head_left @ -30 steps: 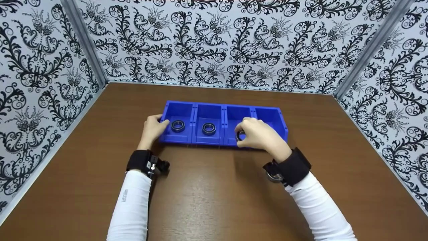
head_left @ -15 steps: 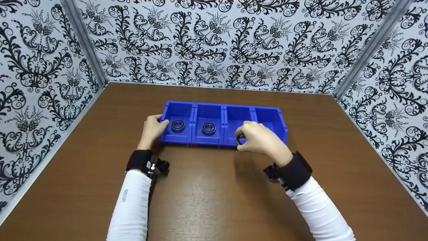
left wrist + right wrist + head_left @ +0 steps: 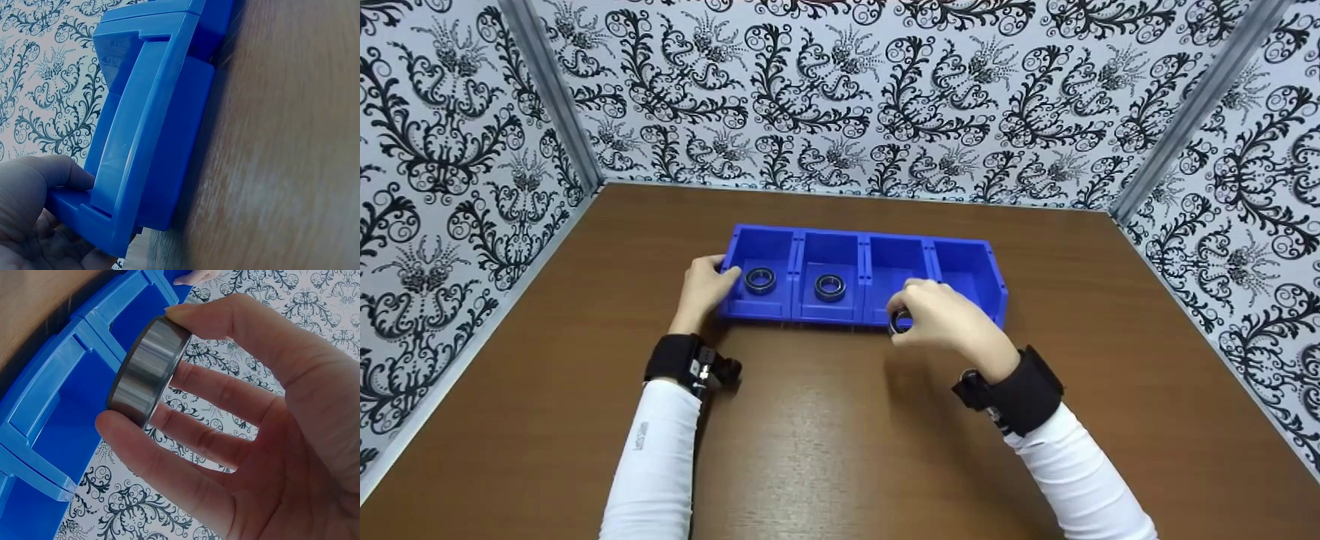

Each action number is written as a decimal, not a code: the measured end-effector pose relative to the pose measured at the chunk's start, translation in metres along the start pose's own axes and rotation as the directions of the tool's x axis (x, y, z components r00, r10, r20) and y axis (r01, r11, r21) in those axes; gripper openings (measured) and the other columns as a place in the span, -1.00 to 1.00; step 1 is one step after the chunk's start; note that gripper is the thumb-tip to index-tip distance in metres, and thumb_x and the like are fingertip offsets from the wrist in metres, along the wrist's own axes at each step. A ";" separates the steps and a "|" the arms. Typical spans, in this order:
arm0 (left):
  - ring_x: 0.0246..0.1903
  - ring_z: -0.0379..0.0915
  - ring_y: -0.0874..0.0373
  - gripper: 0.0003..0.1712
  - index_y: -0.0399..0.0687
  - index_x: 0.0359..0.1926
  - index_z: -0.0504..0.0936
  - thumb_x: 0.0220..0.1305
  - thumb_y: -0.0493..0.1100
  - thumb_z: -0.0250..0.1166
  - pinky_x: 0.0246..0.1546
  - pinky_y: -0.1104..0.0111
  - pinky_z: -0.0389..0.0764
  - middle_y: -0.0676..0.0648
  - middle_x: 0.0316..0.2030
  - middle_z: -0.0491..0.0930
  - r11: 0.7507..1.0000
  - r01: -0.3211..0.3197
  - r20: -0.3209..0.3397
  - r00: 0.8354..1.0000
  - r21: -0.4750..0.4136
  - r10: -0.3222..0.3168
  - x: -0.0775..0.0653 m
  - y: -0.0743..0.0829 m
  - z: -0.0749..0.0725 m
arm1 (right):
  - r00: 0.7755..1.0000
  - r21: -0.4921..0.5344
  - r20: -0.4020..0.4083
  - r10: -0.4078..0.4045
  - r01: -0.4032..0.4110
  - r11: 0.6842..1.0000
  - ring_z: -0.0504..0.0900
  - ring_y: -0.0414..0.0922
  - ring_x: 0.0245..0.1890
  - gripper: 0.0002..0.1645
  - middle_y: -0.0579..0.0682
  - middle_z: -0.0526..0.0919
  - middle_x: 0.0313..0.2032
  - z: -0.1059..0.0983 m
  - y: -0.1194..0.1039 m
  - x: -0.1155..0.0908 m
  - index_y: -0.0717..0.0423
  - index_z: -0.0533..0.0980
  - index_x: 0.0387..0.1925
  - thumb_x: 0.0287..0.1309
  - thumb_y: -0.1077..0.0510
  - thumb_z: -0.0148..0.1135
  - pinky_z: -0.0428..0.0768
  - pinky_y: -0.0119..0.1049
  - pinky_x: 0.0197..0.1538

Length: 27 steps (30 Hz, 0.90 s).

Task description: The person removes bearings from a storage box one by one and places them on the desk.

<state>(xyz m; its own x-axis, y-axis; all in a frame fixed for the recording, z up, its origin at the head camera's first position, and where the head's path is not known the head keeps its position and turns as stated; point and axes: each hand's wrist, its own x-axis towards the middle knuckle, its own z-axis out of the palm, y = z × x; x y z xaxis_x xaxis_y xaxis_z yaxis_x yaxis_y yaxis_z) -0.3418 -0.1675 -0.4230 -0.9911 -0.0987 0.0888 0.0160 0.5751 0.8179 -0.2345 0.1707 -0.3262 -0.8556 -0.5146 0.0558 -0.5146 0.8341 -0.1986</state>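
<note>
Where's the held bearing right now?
In the head view, right of centre: the held bearing is pinched by the right hand, near the front edge of the blue bin, third compartment from left.

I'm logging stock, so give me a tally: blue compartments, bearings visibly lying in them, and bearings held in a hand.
Blue compartments: 4
Bearings lying in compartments: 2
Held bearing, in the right hand: 1
Total: 7
</note>
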 end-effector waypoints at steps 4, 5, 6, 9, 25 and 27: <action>0.15 0.57 -0.18 -0.48 -0.34 0.26 0.58 0.35 -0.18 0.12 0.27 0.01 0.53 -0.39 0.17 0.64 1.000 -0.003 -0.001 1.000 -0.004 0.003 0.000 0.000 0.000 | 1.000 0.008 0.006 0.002 -0.002 1.000 0.64 0.00 -0.18 -0.79 0.12 0.71 -0.20 0.002 0.000 -0.001 0.13 0.71 -0.29 -0.07 0.20 0.36 0.63 -0.06 -0.09; 0.14 0.57 -0.17 -0.48 -0.34 0.26 0.58 0.35 -0.18 0.12 0.26 0.01 0.53 -0.39 0.17 0.64 1.000 -0.003 0.000 1.000 -0.004 0.003 0.000 0.000 -0.001 | 1.000 0.006 0.005 0.002 -0.002 1.000 0.64 -0.01 -0.19 -0.80 0.13 0.71 -0.21 0.003 0.000 -0.002 0.12 0.71 -0.31 -0.07 0.20 0.36 0.63 -0.07 -0.11; 0.13 0.57 -0.17 -0.48 -0.34 0.26 0.58 0.35 -0.18 0.12 0.26 0.01 0.53 -0.39 0.17 0.64 1.000 -0.002 0.000 1.000 -0.004 0.002 -0.001 0.000 -0.001 | 1.000 0.009 0.006 0.004 -0.004 1.000 0.63 -0.01 -0.19 -0.80 0.13 0.71 -0.20 0.003 -0.001 -0.003 0.11 0.71 -0.31 -0.07 0.20 0.36 0.62 -0.07 -0.11; 0.12 0.56 -0.15 -0.48 -0.34 0.26 0.59 0.35 -0.18 0.12 0.26 0.02 0.54 -0.38 0.16 0.64 1.000 0.004 -0.001 1.000 -0.005 -0.004 -0.001 0.000 -0.001 | 1.000 0.006 0.000 0.001 -0.001 1.000 0.63 -0.01 -0.21 -0.81 0.13 0.70 -0.21 0.003 -0.002 -0.005 0.09 0.70 -0.33 -0.09 0.19 0.37 0.61 -0.08 -0.14; -0.02 0.54 -0.06 -0.48 -0.32 0.24 0.61 0.33 -0.18 0.13 0.15 0.08 0.56 -0.37 0.12 0.67 1.000 0.003 -0.005 1.000 -0.010 -0.003 0.000 0.001 0.000 | 1.000 0.001 0.001 -0.018 0.018 1.000 0.55 -0.08 -0.32 -0.85 0.05 0.64 -0.32 0.012 -0.003 -0.013 0.05 0.68 -0.39 -0.12 0.16 0.38 0.57 -0.13 -0.22; -0.01 0.54 -0.05 -0.48 -0.32 0.24 0.61 0.33 -0.18 0.13 0.16 0.08 0.56 -0.37 0.13 0.66 1.000 0.004 -0.004 1.000 -0.007 -0.004 -0.001 0.001 0.000 | 1.000 -0.001 0.006 -0.022 0.022 1.000 0.57 -0.08 -0.30 -0.84 0.05 0.64 -0.32 0.013 -0.003 -0.014 0.05 0.69 -0.38 -0.12 0.15 0.39 0.59 -0.11 -0.21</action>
<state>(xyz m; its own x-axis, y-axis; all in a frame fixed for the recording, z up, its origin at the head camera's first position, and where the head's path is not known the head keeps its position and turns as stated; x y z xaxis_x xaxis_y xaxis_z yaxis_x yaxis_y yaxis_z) -0.3412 -0.1671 -0.4223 -0.9907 -0.1039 0.0879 0.0133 0.5691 0.8222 -0.2205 0.1728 -0.3388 -0.8436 -0.5342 0.0541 -0.5335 0.8226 -0.1966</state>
